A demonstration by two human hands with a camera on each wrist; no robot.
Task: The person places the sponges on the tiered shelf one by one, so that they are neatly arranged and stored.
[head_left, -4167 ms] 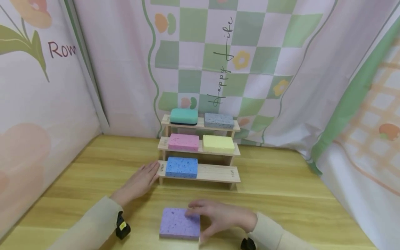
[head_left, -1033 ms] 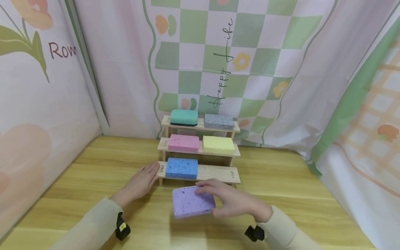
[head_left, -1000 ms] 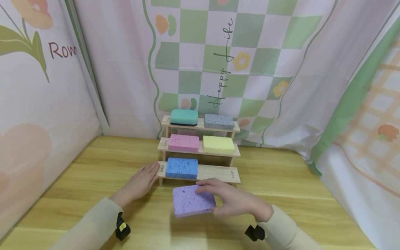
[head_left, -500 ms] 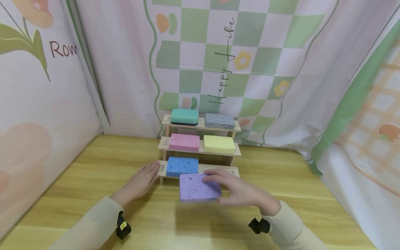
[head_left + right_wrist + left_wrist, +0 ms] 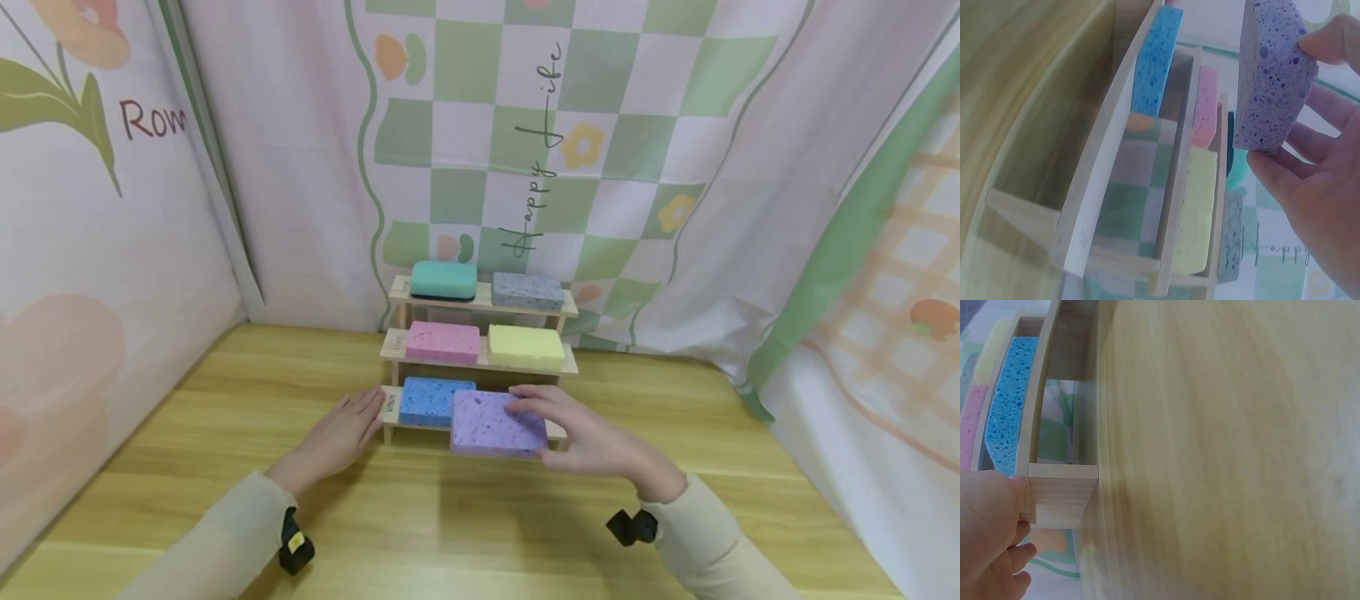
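Note:
My right hand [image 5: 592,437] grips a purple sponge [image 5: 491,423] by its right end, thumb on one side and fingers on the other. The sponge hangs in the air before the lowest shelf, overlapping the blue sponge [image 5: 427,400] in the head view. The right wrist view shows the pitted purple sponge [image 5: 1272,75] between the fingers. At the left end of the lowest shelf my left hand [image 5: 335,437] holds the three-tier wooden rack [image 5: 392,404]. In the left wrist view the thumb side of the left hand [image 5: 988,531] meets the board's end, fingers bent beside it.
A pink sponge [image 5: 442,342] and a yellow sponge [image 5: 527,347] sit on the middle tier. The top tier bears a teal sponge [image 5: 443,281] with a dark base and a grey sponge [image 5: 527,290]. Patterned curtains [image 5: 517,150] hang behind the wooden table [image 5: 360,533].
My right hand has taken hold of the purple sponge, lifted it off the table and carried it forward and right to the lowest shelf. The left hand has stayed at the rack's end.

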